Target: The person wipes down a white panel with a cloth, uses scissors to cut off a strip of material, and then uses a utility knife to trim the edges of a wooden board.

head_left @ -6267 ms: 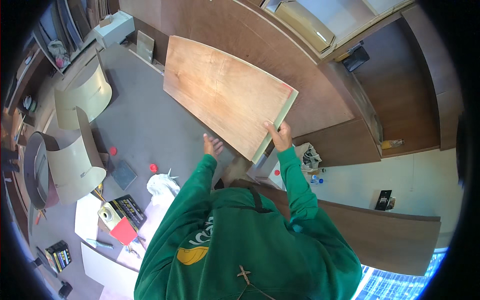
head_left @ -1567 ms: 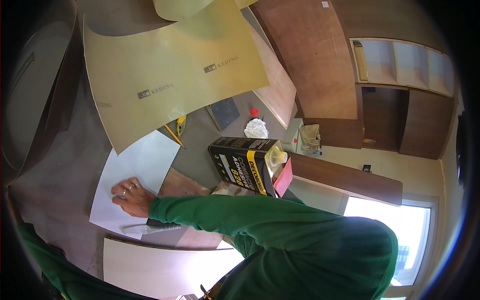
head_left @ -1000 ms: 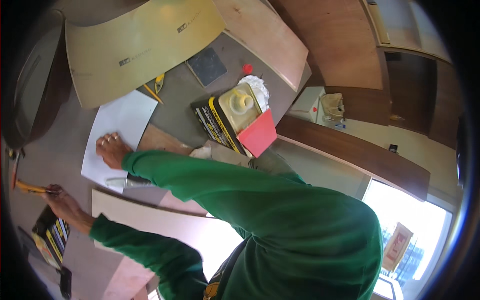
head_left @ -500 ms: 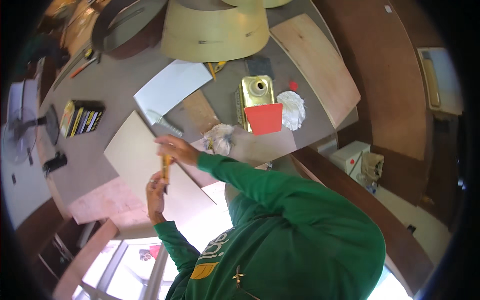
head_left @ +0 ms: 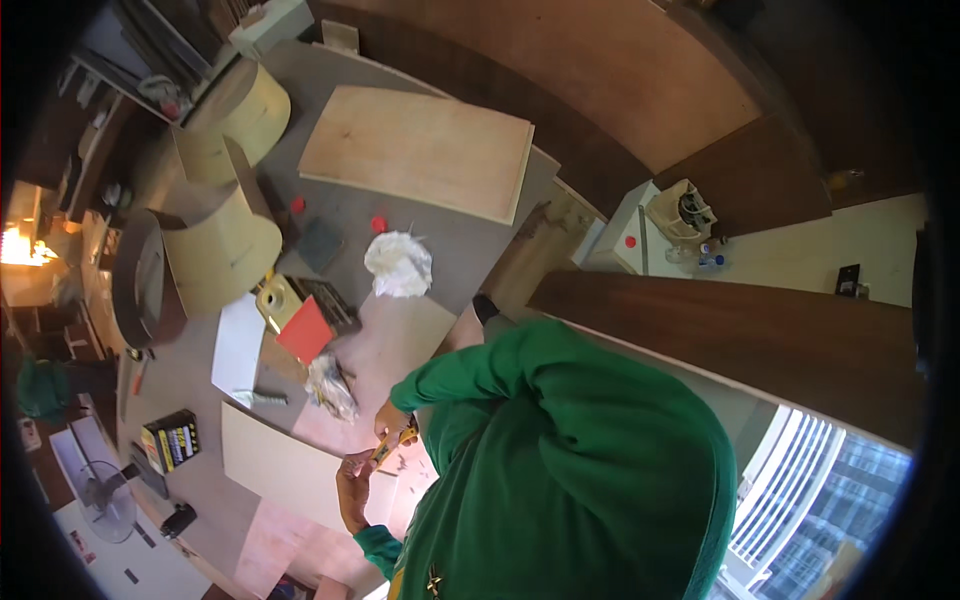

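Close in front of my body, both hands are closed on a slim yellow utility knife with dark parts. My left hand pinches its lower end, while the fingers of my right hand wrap the upper end. Whether the blade is out is too small to tell. Beside my hands lies a thin pale plywood sheet on the grey table. Just beyond them is a crumpled plastic wrap. A flat brush rests near the sheet's far edge.
A metal can with a red square piece stands farther off, by a white panel. Curved pale forms, a white cloth and plywood boards lie beyond. At left are a black-yellow box and a fan.
My view has turned toward the right, so the table has swung left. My hands have drawn in closer to my body with the knife, and my right hand now wraps its upper end.
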Demonstrator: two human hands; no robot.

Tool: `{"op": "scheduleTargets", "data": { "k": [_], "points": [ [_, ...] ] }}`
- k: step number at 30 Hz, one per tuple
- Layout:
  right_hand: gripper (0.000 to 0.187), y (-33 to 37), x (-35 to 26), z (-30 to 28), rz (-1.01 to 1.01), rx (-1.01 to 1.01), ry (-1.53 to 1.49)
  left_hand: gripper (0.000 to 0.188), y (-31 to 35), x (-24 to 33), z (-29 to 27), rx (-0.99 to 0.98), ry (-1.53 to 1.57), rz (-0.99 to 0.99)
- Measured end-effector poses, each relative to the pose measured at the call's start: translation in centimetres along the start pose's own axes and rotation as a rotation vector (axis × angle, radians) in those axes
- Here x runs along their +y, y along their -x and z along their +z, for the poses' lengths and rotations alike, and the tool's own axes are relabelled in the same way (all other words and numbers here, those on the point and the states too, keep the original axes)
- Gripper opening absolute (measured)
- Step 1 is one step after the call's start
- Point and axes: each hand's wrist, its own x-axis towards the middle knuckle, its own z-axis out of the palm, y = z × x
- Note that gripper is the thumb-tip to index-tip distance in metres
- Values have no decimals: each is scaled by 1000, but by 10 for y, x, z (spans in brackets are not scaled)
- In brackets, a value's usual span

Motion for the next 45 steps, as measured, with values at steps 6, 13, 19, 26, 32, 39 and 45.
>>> {"op": "scheduleTargets", "data": {
  "k": [6,13,19,26,32,39,45],
  "points": [
    [30,135,57,-58,-354,514,-73,38,-68,144,2,398,-442,351],
    [34,301,129,-85,-436,1211,-576,43,-140,201,49,121,-419,483],
    [33,368,160,-57,-606,1696,-770,48,-199,172,126,-224,-358,460],
    [31,314,130,-39,-624,1554,-716,47,-242,179,149,-592,-421,542],
    [35,287,191,29,-655,1923,-879,49,-293,205,130,-622,-686,552],
    [29,400,268,132,-517,2479,-966,48,-297,209,92,-560,-703,429],
    [37,460,239,98,-516,2522,-838,45,-275,190,121,-524,-597,335]
  ]
}}
